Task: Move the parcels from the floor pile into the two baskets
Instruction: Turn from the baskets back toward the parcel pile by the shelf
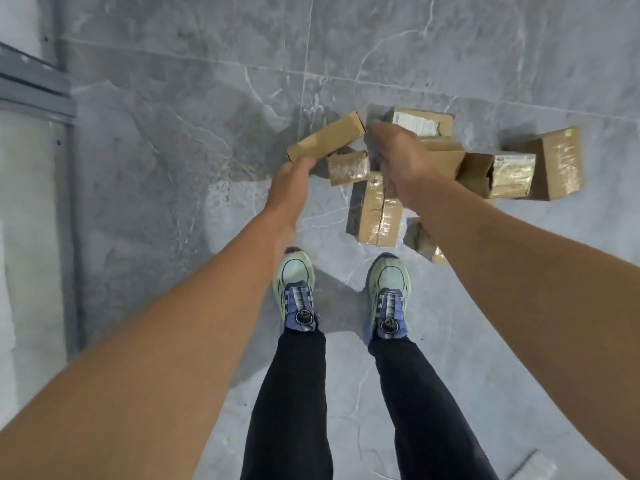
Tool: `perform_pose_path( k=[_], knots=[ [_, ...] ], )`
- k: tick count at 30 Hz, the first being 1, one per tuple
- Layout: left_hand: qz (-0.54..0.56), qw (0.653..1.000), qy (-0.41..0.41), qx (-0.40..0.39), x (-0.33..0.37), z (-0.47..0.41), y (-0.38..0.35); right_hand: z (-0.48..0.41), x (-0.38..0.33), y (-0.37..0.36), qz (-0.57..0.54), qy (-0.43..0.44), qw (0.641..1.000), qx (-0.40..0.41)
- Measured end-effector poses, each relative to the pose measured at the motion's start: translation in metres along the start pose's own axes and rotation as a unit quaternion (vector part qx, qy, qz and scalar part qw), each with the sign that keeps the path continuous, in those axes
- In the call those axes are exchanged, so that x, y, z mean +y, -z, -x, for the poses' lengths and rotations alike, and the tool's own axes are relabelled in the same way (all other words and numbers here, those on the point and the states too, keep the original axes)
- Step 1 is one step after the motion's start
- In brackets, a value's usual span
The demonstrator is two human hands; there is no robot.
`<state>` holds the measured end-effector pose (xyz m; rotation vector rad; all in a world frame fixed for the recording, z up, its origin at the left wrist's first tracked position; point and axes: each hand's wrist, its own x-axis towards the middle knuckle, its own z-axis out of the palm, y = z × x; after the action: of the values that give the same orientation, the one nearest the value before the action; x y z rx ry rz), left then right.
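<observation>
— Hands?
— Both arms reach down. The left hand (pixel 292 183) grips a long parcel (pixel 327 140) by its near end. The right hand (pixel 398 161) curls over the parcel pile (pixel 512 174); I can't tell its hold.
— Around?
— Sneakers (pixel 389 292) just beside the pile on the tiled floor (pixel 173 133).

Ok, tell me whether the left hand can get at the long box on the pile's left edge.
Probably yes: the left hand is right at the near end of the long box, nothing lies between, and the right hand is further right.

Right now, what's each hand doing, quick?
Left hand: holding the long parcel by its near end.
Right hand: curled over the pile; grip cannot be told.
</observation>
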<state>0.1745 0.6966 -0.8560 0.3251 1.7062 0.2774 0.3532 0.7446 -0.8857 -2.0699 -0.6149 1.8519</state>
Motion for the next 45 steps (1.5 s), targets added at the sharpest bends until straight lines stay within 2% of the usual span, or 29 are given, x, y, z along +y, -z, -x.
perform_pose_path(
  k=[6, 9, 13, 17, 21, 27, 35, 40, 45],
  knots=[
    [0.067, 0.997, 0.002, 0.038, -0.010, -0.077, -0.009, -0.080, 0.006, -0.016, 0.057, -0.006, 0.998, 0.031],
    [0.104, 0.994, 0.018, 0.028, -0.009, -0.086, -0.009, -0.097, 0.012, -0.023, 0.065, -0.022, 0.997, 0.031],
    [0.155, 0.988, 0.012, 0.010, -0.005, -0.082, -0.006, -0.092, 0.008, -0.025, 0.067, -0.014, 0.997, 0.021],
    [0.202, 0.979, -0.005, 0.019, 0.004, -0.047, 0.009, -0.059, -0.013, -0.026, 0.054, 0.039, 0.998, 0.017],
    [0.261, 0.965, -0.016, 0.033, 0.012, 0.011, 0.029, -0.011, -0.040, -0.026, 0.045, 0.080, 0.996, 0.007],
    [0.344, 0.936, -0.048, 0.064, 0.030, 0.130, 0.079, 0.109, -0.078, -0.036, 0.087, 0.102, 0.991, -0.010],
    [0.372, 0.912, -0.124, 0.121, 0.041, 0.301, 0.122, 0.280, -0.131, -0.040, 0.083, 0.168, 0.980, -0.062],
    [0.429, 0.876, -0.144, 0.165, 0.032, 0.410, 0.129, 0.384, -0.176, -0.042, 0.116, 0.269, 0.947, -0.131],
    [0.472, 0.833, -0.187, 0.220, -0.003, 0.513, 0.138, 0.488, -0.199, -0.054, 0.152, 0.314, 0.913, -0.210]
  ],
)
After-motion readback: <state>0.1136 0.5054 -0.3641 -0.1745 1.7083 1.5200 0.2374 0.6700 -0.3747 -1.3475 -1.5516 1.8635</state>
